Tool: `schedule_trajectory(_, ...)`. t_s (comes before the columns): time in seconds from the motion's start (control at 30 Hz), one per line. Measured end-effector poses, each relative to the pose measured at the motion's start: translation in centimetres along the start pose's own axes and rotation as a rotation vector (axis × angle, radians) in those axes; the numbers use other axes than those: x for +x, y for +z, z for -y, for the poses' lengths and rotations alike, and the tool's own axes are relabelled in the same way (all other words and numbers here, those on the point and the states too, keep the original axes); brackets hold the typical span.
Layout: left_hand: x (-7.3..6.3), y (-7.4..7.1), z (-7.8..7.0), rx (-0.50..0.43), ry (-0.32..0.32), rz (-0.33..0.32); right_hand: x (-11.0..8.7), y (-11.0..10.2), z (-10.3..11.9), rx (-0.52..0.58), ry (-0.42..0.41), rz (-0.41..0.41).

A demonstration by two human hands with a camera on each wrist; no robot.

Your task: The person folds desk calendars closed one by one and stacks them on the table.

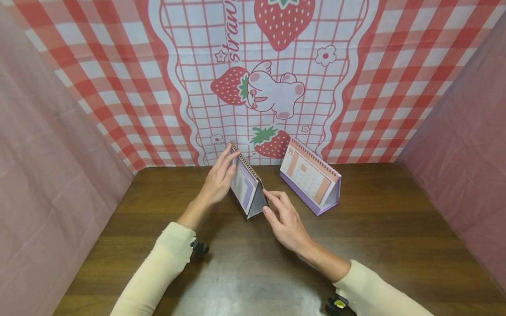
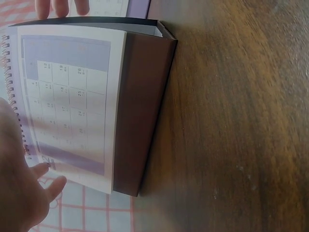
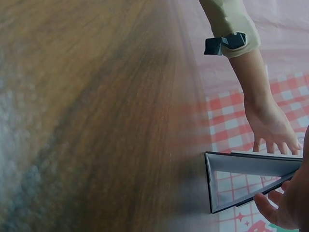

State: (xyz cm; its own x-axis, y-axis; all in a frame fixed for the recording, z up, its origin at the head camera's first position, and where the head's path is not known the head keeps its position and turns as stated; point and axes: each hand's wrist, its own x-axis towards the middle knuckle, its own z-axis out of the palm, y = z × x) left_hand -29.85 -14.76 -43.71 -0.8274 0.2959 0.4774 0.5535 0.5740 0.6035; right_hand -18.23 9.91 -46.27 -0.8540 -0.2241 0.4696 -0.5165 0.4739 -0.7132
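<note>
A spiral-bound desk calendar (image 1: 246, 188) with purple-and-white pages and a dark brown base stands upright on the wooden table, slanting across it. At its far end my left hand (image 1: 218, 179) rests lightly extended fingers on the page side near the top binding. The right hand (image 1: 287, 221) has its fingertips against the back side at the near end, thumb apart from the fingers. Through the right wrist view the calendar's hollow triangular end (image 3: 210, 186) shows between both hands. The left wrist view shows the printed date grid (image 2: 72, 106) facing the left side.
To the right stands a second desk calendar (image 1: 306, 177), with orange-and-white pages marked 05 and a purple base. A red checkered strawberry cloth (image 1: 272, 87) hangs behind the wooden table (image 1: 379, 219). Pink curtains (image 1: 458, 131) flank both sides.
</note>
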Motion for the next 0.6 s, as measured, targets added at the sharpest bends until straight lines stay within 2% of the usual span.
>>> schedule_trajectory(0.33, 0.09, 0.04, -0.20, 0.000, -0.001, 0.008, 0.09, -0.36, -0.08, -0.006, 0.014, -0.035)
schedule_trajectory(0.6, 0.13, 0.15, -0.15, -0.002, -0.008, 0.002, 0.20, -0.55, -0.30, 0.033, 0.020, -0.026)
